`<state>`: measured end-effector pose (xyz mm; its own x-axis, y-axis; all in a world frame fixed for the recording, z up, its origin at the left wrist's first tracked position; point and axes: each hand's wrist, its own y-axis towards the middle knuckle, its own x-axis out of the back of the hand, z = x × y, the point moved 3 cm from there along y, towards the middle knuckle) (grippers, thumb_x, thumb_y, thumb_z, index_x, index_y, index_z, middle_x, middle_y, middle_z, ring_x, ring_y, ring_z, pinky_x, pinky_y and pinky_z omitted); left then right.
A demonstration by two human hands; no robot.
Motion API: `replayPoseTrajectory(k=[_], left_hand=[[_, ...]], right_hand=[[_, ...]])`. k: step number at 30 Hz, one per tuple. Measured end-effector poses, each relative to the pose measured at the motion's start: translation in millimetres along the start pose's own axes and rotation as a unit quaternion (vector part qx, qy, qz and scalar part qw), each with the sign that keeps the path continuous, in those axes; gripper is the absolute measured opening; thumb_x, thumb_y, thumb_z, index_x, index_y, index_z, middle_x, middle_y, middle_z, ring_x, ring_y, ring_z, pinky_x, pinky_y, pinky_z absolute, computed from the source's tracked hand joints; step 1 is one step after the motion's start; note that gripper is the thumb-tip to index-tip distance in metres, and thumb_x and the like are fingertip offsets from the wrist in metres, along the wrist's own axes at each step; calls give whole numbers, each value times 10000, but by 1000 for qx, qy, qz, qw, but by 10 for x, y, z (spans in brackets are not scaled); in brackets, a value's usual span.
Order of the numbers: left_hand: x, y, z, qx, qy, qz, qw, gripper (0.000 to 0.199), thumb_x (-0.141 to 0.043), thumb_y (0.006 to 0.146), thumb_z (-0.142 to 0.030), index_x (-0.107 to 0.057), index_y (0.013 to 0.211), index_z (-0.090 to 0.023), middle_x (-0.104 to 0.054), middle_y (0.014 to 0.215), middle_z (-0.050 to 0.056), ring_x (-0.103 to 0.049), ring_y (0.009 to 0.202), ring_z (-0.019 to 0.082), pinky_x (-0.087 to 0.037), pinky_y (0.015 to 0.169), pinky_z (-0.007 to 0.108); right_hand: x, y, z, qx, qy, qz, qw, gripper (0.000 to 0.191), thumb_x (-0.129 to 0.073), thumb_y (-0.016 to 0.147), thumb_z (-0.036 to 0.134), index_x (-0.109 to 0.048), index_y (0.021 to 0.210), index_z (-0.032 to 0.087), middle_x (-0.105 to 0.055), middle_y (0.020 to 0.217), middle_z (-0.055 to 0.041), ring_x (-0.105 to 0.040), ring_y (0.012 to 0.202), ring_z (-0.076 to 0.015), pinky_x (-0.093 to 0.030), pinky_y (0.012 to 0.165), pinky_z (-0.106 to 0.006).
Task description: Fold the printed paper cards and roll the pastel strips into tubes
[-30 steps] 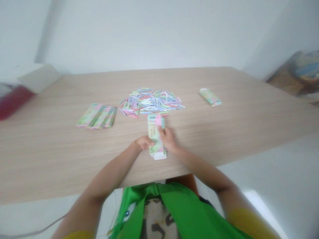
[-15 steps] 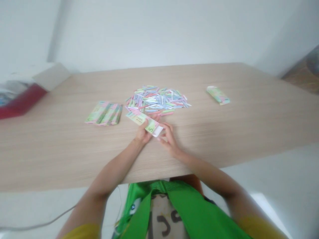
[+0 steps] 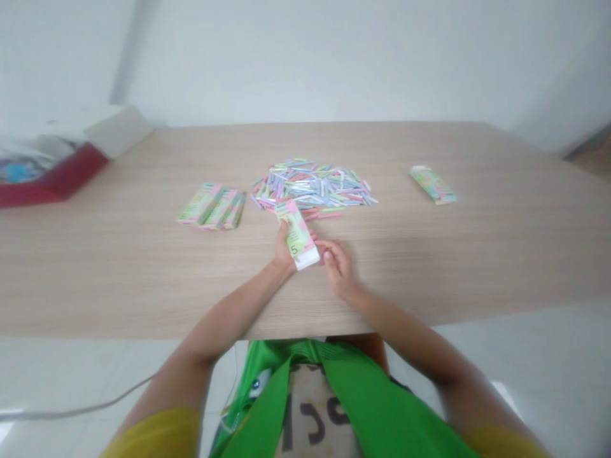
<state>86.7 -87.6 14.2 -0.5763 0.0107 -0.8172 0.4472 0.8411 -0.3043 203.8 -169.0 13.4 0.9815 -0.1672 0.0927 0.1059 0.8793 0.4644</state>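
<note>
Swung round since the earlier frame, the box [image 3: 301, 236] now aimed its white end more toward the near edge of the desk [image 3: 191, 305]. The left hand [image 3: 284, 248] gripped it, thumb on top, just nearer than the sticks [image 3: 317, 184]. The right hand [image 3: 340, 270] had thumb and forefinger narrowly parted beside the white end; contact could not be told. Overlapping boxes [image 3: 210, 207] lay toward the left edge, a lone box [image 3: 433, 184] toward the right.

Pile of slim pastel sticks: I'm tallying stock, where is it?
In the head view, the pile lies centrally on the light brown table, beyond the green-and-pink cardboard box in the left hand.
</note>
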Motion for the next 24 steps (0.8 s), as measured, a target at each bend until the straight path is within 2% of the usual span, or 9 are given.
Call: replayPoseTrajectory(k=[3,6,10,13,18,19,21,24], left_hand=[[54,28,36,10,2,12,1000,759,-370,860,-803,-684,830,-113,-716,708,121,-695,596,233,-600,586,371],[103,43,73,34,-5,38,999,776,-348,876,-794,-684,882,-94,-718,739,132,-702,626,244,-601,619,389],[129,45,84,30,-9,49,998,766,-384,874,-783,-680,943,-80,-711,748,125,-700,641,234,-600,655,395],[114,62,105,24,0,21,999,694,-441,871,-752,-677,900,-100,-706,727,112,-696,636,228,-599,654,390],[42,71,138,-6,-1,-26,1000,678,-368,921,-722,-641,752,-125,-660,626,85,-667,589,205,-584,634,351],[34,67,139,-13,-2,-29,999,679,-357,926,-719,-638,744,-128,-655,619,81,-665,586,202,-583,636,348],[35,56,142,-21,-2,-35,999,664,-381,918,-718,-643,756,-130,-662,633,82,-670,588,205,-587,640,351],[54,40,157,-11,-7,-40,999,610,-502,863,-719,-664,803,-134,-686,672,95,-684,594,226,-589,626,365]], right_hand=[[-28,35,-127,-89,94,-23,991,328,-575,891,555,-476,1006,265,-591,852,-1,-457,572,-113,-385,531,-266],[-87,75,-242,-143,164,18,976,473,-719,772,522,-355,958,283,-560,782,55,-409,504,-86,-318,460,-221],[-92,112,-330,-183,159,47,969,524,-772,697,479,-350,931,275,-531,731,74,-429,501,-83,-300,448,-211],[-87,127,-411,-220,131,48,965,510,-751,685,510,-347,880,268,-502,673,84,-399,467,-85,-278,441,-219],[-44,181,-465,-189,66,-37,979,494,-723,680,524,-312,740,256,-375,611,91,-351,532,-93,-288,510,-234],[-36,190,-451,-180,59,-39,981,503,-725,676,527,-305,722,255,-357,608,91,-342,543,-94,-293,523,-237],[-28,201,-406,-179,61,-4,982,518,-731,670,543,-303,708,254,-342,605,94,-331,552,-94,-297,537,-242],[-15,186,-331,-201,65,81,974,549,-765,635,568,-322,720,255,-369,609,95,-340,556,-93,-300,534,-248]])
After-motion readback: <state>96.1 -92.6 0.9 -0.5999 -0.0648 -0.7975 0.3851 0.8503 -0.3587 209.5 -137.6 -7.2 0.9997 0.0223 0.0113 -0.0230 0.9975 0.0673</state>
